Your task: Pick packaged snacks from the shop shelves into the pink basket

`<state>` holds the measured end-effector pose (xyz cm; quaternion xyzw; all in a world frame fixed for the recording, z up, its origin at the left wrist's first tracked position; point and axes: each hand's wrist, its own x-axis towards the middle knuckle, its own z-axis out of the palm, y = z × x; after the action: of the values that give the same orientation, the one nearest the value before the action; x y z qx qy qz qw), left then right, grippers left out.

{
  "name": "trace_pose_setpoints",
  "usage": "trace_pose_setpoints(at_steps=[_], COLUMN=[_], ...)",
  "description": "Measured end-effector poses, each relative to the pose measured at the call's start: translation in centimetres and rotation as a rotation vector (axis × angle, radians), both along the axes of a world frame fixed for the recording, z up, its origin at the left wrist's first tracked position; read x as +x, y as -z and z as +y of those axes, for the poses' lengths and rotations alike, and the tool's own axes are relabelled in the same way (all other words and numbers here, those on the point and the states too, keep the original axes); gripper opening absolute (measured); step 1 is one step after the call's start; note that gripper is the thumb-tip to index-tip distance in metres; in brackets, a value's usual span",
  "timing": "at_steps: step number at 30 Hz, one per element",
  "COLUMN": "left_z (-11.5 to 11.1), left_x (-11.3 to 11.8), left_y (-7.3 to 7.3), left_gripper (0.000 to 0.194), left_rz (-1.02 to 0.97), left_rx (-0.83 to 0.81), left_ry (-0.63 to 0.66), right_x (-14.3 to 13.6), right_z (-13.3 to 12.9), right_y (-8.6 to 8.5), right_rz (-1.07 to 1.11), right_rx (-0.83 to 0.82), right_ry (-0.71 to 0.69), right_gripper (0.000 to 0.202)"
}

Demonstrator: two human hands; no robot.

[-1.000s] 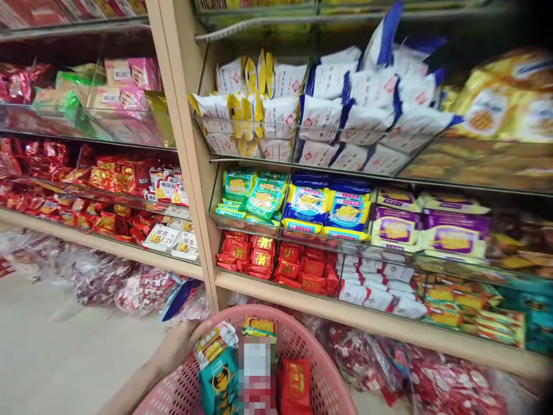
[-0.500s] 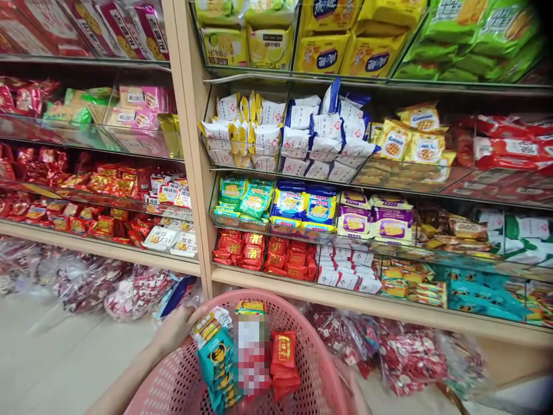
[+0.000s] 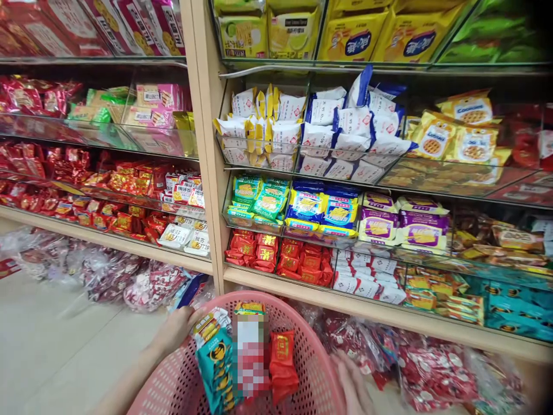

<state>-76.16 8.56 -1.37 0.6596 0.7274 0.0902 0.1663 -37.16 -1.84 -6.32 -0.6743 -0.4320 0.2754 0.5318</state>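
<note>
A pink perforated plastic basket (image 3: 317, 340) is in front of me at the bottom of the view. My left hand (image 3: 179, 328) is closed over its left rim. Against the basket's right outer side is my right hand (image 3: 352, 383), partly cut off by the lower frame edge, its fingers along the wall. Inside lie a teal snack packet (image 3: 218, 369), a white-and-yellow packet (image 3: 211, 323), a red wrapped snack (image 3: 283, 366) and an orange-and-green packet (image 3: 250, 309). A pixelated patch hides most of a red-and-white item in the middle.
Wooden shelves (image 3: 209, 173) with clear dividers hold many wrapped snacks, among them green packets (image 3: 270, 199), purple packets (image 3: 421, 225) and red packets (image 3: 306, 262). Plastic bags of red-wrapped goods (image 3: 436, 369) lie on the tiled floor beneath the lowest shelf.
The shelves have shifted right in the view and look slightly larger. The basket and its packets stay nearly in place. More of my right hand shows at the basket's side.
</note>
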Motion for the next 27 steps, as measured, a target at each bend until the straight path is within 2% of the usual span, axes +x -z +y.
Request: trace_pose_setpoints(at_steps=[3, 7, 10, 13, 16, 20, 27], left_z=[0.3, 0.7, 1.0, 1.0, 0.8, 0.4, 0.8], left_x=[-0.3, 0.2, 0.8, 1.1, 1.0, 0.6, 0.8], left_y=[0.2, 0.1, -0.1, -0.2, -0.2, -0.1, -0.4], left_gripper=[0.051, 0.053, 0.054, 0.054, 0.053, 0.055, 0.055], left_rz=[0.036, 0.059, 0.077, 0.086, 0.095, 0.091, 0.064], left_rx=[-0.021, -0.037, -0.039, -0.037, -0.035, -0.025, -0.012], left_ry=[-0.015, 0.009, 0.012, 0.019, 0.020, 0.000, 0.030], right_x=[-0.9, -4.7, -8.8, -12.5, -15.0, -16.4, -16.4], right_z=[3.5, 10.1, 15.4, 19.5, 21.8, 22.9, 23.4], right_y=[-3.4, -9.5, -11.9, -11.9, -11.3, -11.0, -10.7], right_rz=[-0.076, -0.293, -0.388, -0.446, -0.470, -0.510, -0.527], right_rx=[0.082, 0.307, 0.345, 0.302, 0.218, 0.125, 0.083], right_ry=[-0.059, -0.299, -0.394, -0.388, -0.337, -0.266, -0.240], right_gripper=[0.046, 0.028, 0.024, 0.019, 0.018, 0.020, 0.021])
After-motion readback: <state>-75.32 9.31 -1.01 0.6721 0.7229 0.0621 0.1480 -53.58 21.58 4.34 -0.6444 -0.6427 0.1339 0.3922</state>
